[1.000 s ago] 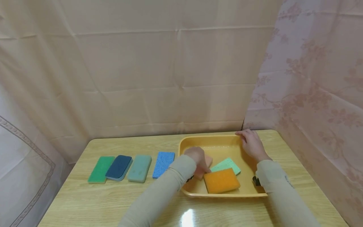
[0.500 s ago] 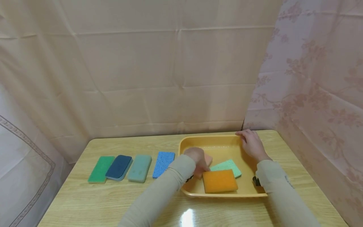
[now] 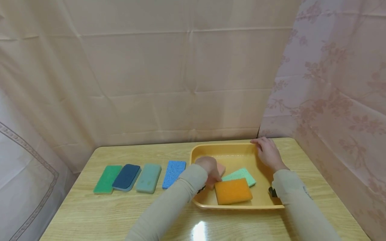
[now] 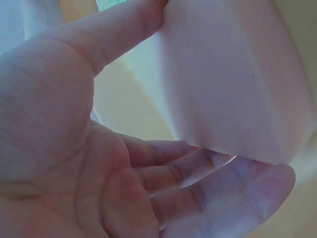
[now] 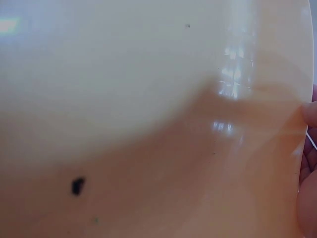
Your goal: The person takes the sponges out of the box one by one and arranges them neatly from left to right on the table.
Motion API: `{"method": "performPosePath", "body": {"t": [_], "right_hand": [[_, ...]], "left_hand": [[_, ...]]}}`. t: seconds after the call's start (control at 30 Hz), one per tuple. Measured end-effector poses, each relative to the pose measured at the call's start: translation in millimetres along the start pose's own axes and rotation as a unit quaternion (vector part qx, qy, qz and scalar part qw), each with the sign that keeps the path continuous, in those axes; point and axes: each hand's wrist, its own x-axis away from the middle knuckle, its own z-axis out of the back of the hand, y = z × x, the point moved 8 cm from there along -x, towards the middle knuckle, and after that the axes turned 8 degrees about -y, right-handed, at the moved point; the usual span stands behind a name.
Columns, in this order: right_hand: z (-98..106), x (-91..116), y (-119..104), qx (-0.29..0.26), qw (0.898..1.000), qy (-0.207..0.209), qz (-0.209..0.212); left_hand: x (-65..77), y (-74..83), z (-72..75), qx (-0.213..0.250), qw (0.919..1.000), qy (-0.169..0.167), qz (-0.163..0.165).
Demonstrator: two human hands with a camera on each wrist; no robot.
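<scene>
My left hand (image 3: 208, 166) is inside the yellow plastic tray (image 3: 241, 207), at its left side. In the left wrist view, its thumb and fingers hold a pale pink sponge (image 4: 213, 74) by opposite edges. From the head view, that sponge is partly hidden behind the hand. An orange sponge (image 3: 233, 191) lies just right of the fingers, overlapping a mint green sponge (image 3: 241, 176). At the tray's far right corner, my right hand (image 3: 268, 154) grips the rim; the right wrist view shows the thumb (image 5: 310, 114) inside and curled fingers outside.
Left of the tray, on the wooden table (image 3: 120, 214), a blue sponge (image 3: 174, 174), a grey-green sponge (image 3: 149, 178), a navy sponge (image 3: 126, 177) and a green sponge (image 3: 108, 179) lie in a row. Beige curtain (image 3: 150, 83) hangs behind the table, pink floral cloth (image 3: 337, 100) at right.
The orange sponge in the tray has shifted slightly left and turned a little. The mint green sponge has moved very slightly. Both hands have stayed almost in place.
</scene>
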Motion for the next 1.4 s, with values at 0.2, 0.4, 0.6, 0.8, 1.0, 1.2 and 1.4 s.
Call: {"method": "performPosePath", "body": {"t": [0.2,0.4,0.6,0.8,1.0,1.2,1.4], "right_hand": [[-1,-1,1,0.001,1.0,0.003,0.004],[-1,-1,1,-0.002,1.0,0.006,0.005],[-3,0,3,0.0,1.0,0.01,0.006],[-3,-2,5,0.002,1.0,0.002,-0.006],[-2,-2,4,0.0,1.0,-0.006,-0.012],[-2,-2,3,0.0,1.0,-0.008,-0.013],[-1,-1,1,-0.002,1.0,-0.004,-0.004]], "left_hand": [[-0.2,-1.8,1.0,0.002,1.0,0.0,0.006],[0.4,-5.2,0.2,0.023,0.9997,0.001,0.01],[1.6,-4.7,0.3,0.02,0.9998,0.002,0.007],[3.8,-3.4,1.7,0.012,0.9999,0.001,0.006],[4.0,-2.8,3.5,0.014,0.9999,0.003,0.006],[4.0,-1.4,7.8,0.012,0.9998,0.017,-0.006],[5.3,-2.1,12.7,0.039,0.9986,0.032,-0.015]]}}
